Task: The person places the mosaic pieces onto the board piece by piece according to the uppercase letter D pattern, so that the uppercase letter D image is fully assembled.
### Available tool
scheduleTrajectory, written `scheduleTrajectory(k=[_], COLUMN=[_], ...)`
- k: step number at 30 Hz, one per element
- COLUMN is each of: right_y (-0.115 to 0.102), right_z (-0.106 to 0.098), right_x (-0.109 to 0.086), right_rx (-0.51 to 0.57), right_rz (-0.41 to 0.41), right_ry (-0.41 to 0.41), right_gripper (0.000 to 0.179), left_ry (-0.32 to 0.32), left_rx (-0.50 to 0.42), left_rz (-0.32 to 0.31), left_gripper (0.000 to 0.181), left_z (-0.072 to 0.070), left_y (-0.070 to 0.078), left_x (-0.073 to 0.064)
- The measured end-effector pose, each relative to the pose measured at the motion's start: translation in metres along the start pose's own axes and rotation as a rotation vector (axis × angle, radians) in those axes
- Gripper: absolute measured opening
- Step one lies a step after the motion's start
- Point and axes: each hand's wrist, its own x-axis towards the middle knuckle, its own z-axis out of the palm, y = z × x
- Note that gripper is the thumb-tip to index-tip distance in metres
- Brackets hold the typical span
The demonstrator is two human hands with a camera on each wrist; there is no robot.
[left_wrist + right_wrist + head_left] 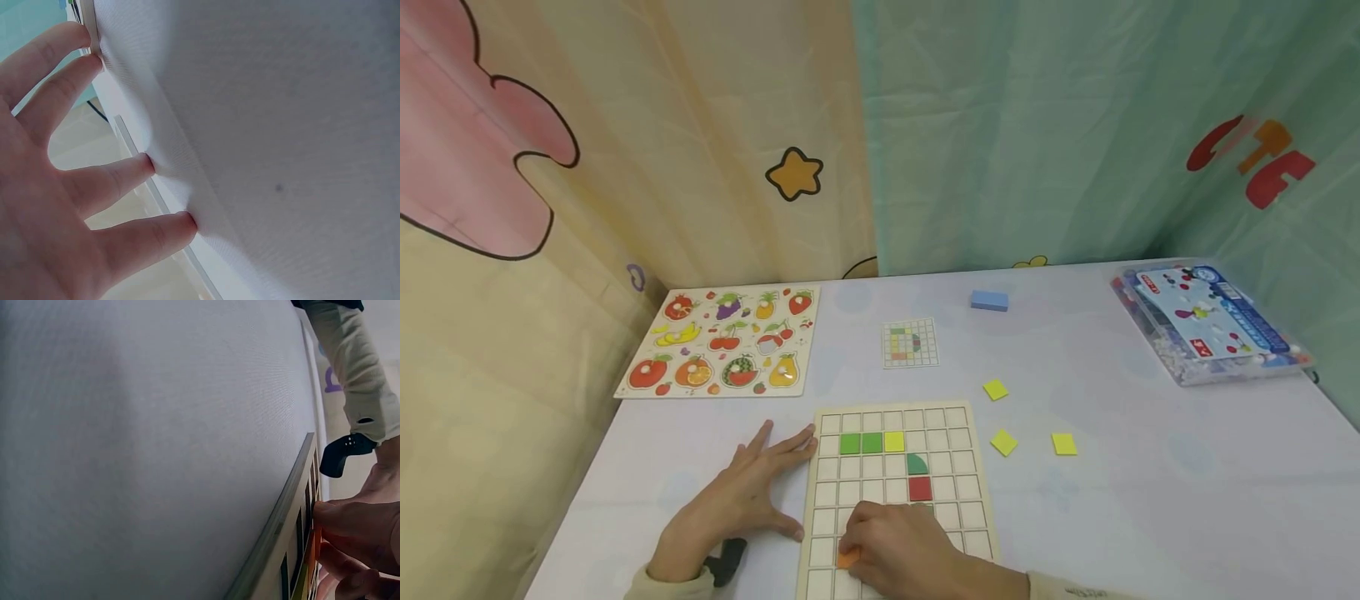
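Observation:
A wooden grid board point(951, 487) lies on the white table. My right hand point(906, 546) pinches an orange square tile point(847, 559) over a cell in its lower left; in the right wrist view, thumb and fingers are on the orange tile point(317, 540). My left hand point(741, 500) has its fingers spread, the tips touching the board's left edge. Set in the grid are two green tiles point(861, 443), a yellow tile point(894, 442), a green quarter-round tile point(917, 464) and a red tile point(920, 488). The right hand hides part of the lower cells.
Three loose yellow tiles point(1003, 442) lie right of the board. Behind it are a small pattern card point(911, 342) and a blue block point(989, 301). A fruit puzzle point(718, 342) sits back left, a clear plastic case point(1213, 321) back right. Curtains point(1000, 125) hang behind.

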Motion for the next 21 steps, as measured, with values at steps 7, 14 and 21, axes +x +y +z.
scheduleTrajectory(k=[7,14,21], right_y=[-0.003,0.005,0.02], right_z=[-0.003,-0.01,-0.029], right_x=[0.005,-0.001,-0.017], right_rx=[-0.061,-0.086,-0.001], right_rz=[0.02,-0.04,0.008], right_ry=[-0.023,-0.039,-0.067], right_gripper=[0.015,0.02,0.024], left_ry=[-0.003,-0.006,-0.007], left_rx=[-0.012,-0.016,-0.013], left_rz=[0.0,-0.007,-0.026], left_gripper=[0.106,0.106,0.108], left_z=[0.0,-0.001,0.001], left_y=[0.001,0.002,0.002], left_x=[0.0,0.001,0.0])
